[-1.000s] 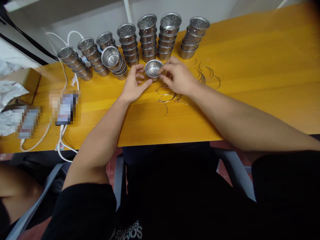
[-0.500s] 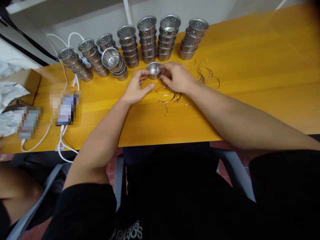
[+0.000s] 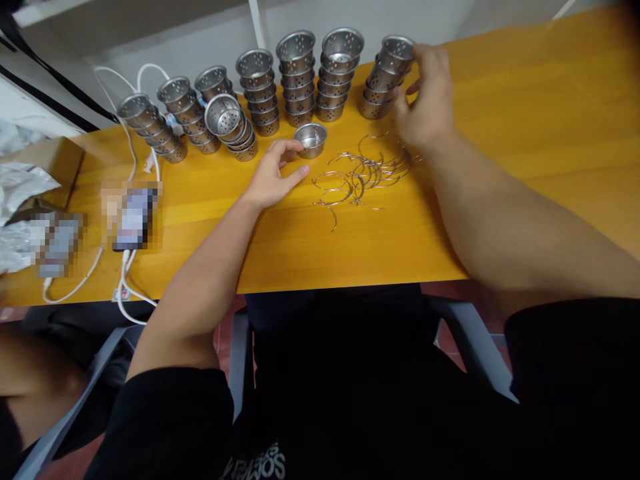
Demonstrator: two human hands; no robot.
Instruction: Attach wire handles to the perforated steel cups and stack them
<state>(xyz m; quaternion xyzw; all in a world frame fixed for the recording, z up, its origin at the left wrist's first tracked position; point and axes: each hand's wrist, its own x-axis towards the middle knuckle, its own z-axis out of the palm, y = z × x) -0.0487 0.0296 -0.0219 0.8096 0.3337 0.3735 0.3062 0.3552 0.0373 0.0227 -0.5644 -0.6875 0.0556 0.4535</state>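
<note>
A single metal cup [image 3: 312,141] stands upright on the wooden table. My left hand [image 3: 279,172] is beside it, fingertips at the cup's left rim, thumb and fingers apart. Farther right, my right hand [image 3: 426,99] is at the rightmost stack of perforated cups [image 3: 384,79], its fingers spread and reaching to the right side of the stack; whether they touch it cannot be made out. Many thin curved wires [image 3: 367,175] lie in a loose pile between my hands.
Several more cup stacks [image 3: 299,80] line the back of the table [image 3: 400,253]. A leaning stack [image 3: 227,123] stands left of the single cup. Two phones [image 3: 134,220] with white cables are at the left, near a cardboard box [image 3: 63,163]. Another person's leg [image 3: 37,380] shows lower left.
My right hand has left the single cup and moved right to the rightmost stack, uncovering more of the wires. My left hand has stayed by the single cup.
</note>
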